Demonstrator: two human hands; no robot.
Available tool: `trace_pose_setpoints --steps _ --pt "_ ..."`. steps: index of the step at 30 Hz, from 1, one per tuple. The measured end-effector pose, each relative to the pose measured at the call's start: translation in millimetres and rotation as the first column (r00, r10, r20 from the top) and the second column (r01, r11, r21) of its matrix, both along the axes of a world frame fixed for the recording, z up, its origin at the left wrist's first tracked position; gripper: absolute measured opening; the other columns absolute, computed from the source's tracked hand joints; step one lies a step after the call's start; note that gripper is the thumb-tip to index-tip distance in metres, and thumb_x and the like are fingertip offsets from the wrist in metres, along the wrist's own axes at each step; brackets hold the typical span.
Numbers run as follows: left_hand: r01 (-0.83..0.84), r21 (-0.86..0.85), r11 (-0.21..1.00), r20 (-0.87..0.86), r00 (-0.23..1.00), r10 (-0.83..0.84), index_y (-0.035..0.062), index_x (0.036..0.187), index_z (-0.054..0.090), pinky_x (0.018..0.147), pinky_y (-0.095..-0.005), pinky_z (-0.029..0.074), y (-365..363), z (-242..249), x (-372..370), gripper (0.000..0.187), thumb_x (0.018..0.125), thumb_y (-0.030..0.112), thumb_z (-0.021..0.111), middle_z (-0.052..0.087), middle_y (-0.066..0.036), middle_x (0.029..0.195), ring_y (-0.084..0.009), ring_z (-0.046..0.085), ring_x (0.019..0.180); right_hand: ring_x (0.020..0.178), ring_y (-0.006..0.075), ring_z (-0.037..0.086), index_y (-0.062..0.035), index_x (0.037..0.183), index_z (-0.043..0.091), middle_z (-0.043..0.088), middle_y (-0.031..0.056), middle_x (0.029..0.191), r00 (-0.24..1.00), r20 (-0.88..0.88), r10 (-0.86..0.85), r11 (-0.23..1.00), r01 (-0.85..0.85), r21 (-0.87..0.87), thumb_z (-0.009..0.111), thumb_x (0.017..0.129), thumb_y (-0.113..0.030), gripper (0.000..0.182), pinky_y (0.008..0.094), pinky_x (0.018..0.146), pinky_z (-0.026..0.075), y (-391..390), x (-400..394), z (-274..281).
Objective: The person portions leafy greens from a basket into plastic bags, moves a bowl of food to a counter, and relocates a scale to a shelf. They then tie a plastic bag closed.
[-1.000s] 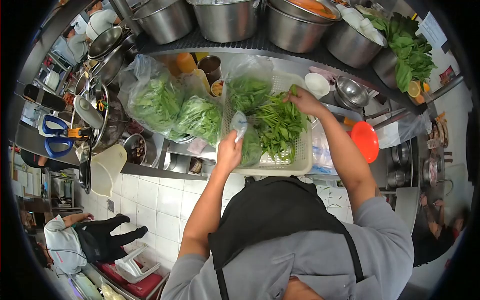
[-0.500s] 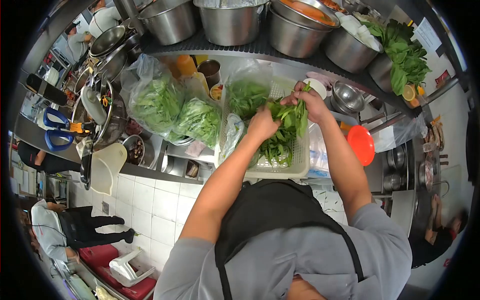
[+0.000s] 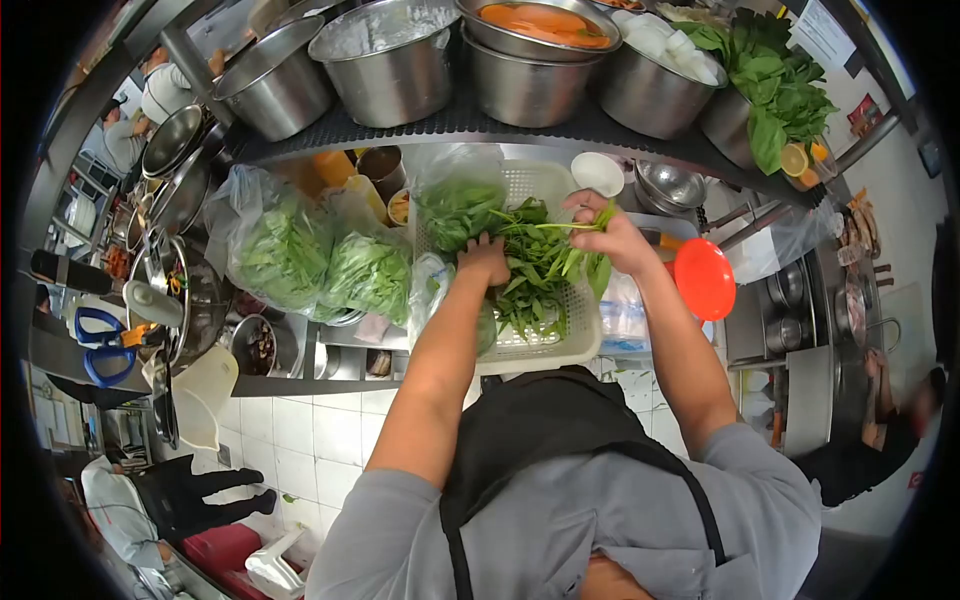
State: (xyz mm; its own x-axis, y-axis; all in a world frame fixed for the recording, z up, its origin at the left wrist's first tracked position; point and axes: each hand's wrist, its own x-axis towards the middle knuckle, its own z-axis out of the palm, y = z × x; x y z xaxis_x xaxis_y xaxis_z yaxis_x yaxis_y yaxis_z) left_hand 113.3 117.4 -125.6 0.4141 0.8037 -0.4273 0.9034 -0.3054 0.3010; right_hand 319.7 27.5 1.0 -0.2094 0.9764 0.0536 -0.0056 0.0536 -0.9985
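Note:
A cream perforated plastic basket (image 3: 585, 345) stands in front of me with loose leafy greens (image 3: 540, 265) in it. My right hand (image 3: 615, 240) is closed round a few green stems (image 3: 585, 226) above the basket's right side, their leaves hanging below the fist. Over at the left of the pile, my left hand (image 3: 484, 260) reaches down with its fingers apart, touching the greens beside a clear plastic bag of greens (image 3: 460, 205). Its fingertips are partly lost among the leaves.
Two more bags of greens (image 3: 285, 245) sit left of the basket. A red plate (image 3: 704, 280) and a white bowl (image 3: 597, 175) are to the right. Overhead, a shelf carries several steel pots (image 3: 385, 75). Scissors (image 3: 105, 345) hang at left. Other people (image 3: 140, 510) stand nearby.
My left hand has moved left and down from the stems to the greens by the bag. The right hand has lowered slightly, still gripping stems. The view has shifted a little.

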Motion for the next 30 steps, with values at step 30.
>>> trace_pose_setpoints --steps 30 --pt "0.335 0.489 0.805 0.18 0.864 -0.469 0.0057 0.101 0.065 0.077 -0.0475 0.051 -1 150 11 0.025 0.077 0.004 0.06 0.066 -0.021 0.099 -0.0391 0.064 0.091 0.093 0.012 0.054 -0.0031 0.108 0.058 0.065 0.0064 0.109 0.97 -0.225 -0.096 0.955 0.153 0.254 0.055 0.098 -0.017 0.018 0.0278 0.087 0.043 5 -2 16"
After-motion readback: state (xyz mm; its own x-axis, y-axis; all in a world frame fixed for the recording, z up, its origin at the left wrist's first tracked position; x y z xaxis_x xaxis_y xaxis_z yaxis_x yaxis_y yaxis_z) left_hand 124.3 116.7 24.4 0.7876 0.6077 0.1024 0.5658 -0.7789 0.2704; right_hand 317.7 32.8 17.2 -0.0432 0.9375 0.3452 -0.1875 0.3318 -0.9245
